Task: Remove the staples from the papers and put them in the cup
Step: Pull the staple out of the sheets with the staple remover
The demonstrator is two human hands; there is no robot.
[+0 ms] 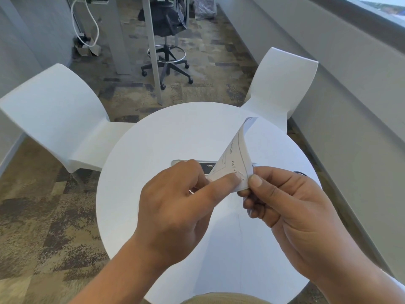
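both hands pinch one folded bunch of papers (235,159) above the round white table (153,150), left hand (175,207) thumb pressed on the corner, right hand (291,213) gripping the edge. the papers hide part of a grey power strip (203,166). two white chairs (54,115) far side, one black stool (167,40) behind. print reads "(1 x 5 =".

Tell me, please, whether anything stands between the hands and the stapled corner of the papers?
Nothing visible does: the left hand and right hand both pinch the papers at that corner. The staple itself is too small to make out, and no cup shows.
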